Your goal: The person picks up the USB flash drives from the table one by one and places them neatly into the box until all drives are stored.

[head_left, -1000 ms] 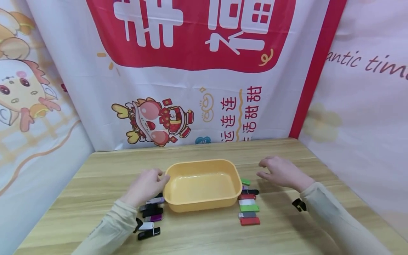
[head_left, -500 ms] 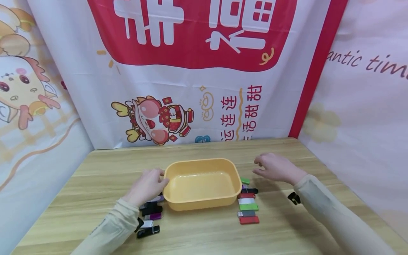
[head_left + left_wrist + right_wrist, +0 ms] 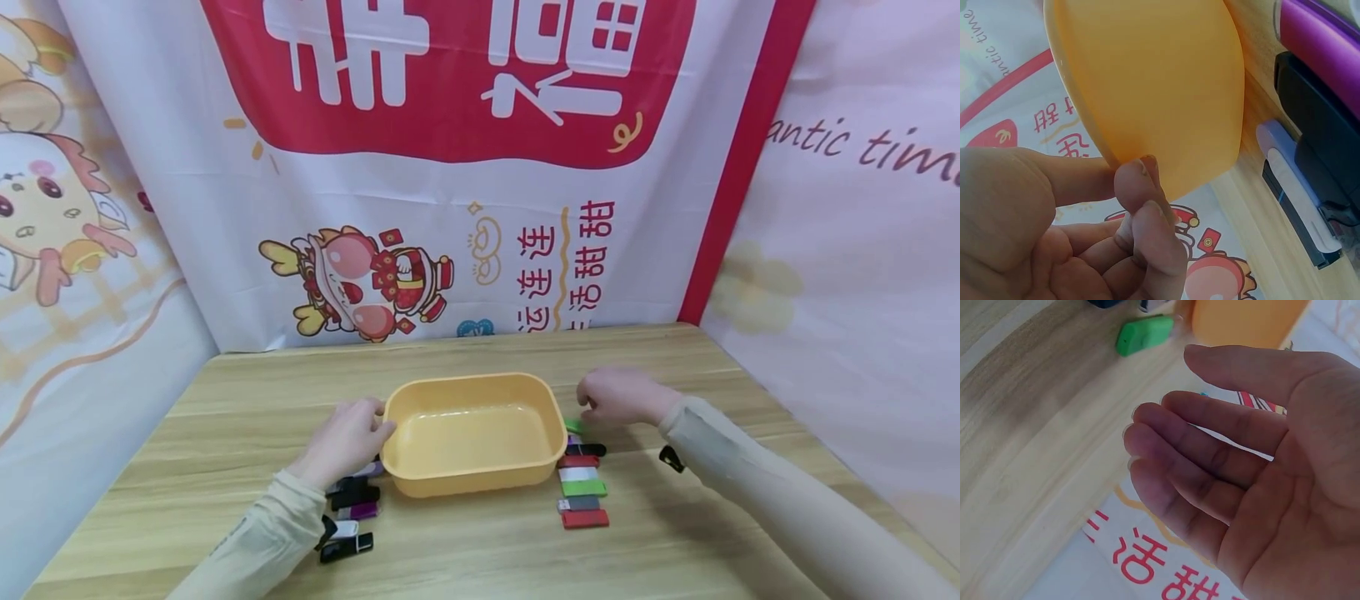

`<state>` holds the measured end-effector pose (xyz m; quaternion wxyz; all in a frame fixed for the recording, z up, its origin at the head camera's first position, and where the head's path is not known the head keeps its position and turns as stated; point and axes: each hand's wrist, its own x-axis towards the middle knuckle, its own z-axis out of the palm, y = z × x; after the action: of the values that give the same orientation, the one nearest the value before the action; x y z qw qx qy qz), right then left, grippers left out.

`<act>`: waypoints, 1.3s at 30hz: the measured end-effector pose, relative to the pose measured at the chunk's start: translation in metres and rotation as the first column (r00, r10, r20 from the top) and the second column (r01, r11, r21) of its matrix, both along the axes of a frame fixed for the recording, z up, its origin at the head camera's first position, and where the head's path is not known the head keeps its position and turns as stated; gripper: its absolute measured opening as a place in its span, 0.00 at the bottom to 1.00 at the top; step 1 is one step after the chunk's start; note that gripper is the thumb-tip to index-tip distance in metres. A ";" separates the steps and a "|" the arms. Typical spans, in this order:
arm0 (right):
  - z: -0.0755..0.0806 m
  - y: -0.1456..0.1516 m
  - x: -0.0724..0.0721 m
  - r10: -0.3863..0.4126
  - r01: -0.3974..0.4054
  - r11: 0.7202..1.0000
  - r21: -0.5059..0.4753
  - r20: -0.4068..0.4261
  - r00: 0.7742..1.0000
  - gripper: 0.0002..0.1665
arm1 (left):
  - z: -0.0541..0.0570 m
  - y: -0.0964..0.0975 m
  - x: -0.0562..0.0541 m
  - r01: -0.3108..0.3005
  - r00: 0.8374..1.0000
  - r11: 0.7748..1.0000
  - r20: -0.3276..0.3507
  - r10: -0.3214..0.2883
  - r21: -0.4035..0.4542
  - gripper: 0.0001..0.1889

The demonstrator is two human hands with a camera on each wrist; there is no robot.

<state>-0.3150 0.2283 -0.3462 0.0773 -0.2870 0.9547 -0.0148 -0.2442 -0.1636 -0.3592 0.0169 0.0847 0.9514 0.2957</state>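
Left hand (image 3: 341, 442) pinches a yellow tray (image 3: 476, 480); right hand (image 3: 628, 394) is near a green stick (image 3: 573, 426), holding nothing.
In the head view, the tray stands on the surface (image 3: 480, 554), gripped at nine o'clock; the stick lies just beside its three o'clock. In the left wrist view, its wall seems light, smooth, slightly flexible; the rim is the good hold. In the right wrist view, thumb and fingers are apart; the stick, at their eleven o'clock, looks light and stiff, best pinched by its long sides.

The near edge of the table (image 3: 465, 554) is being cut off; toward the left edge, the left hand (image 3: 343, 437) is hiding part of the yellow basin (image 3: 480, 482).
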 end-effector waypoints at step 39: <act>-0.021 -0.019 -0.014 0.072 -0.080 0.993 0.086 0.095 0.993 0.11 | 0.000 0.002 0.001 -0.010 0.999 1.000 0.036 0.011 -0.022 0.22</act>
<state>-0.3286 0.2094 -0.3669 0.1345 -0.3186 0.9381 0.0177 -0.2433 -0.1615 -0.3592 0.0333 0.0742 0.9545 0.2869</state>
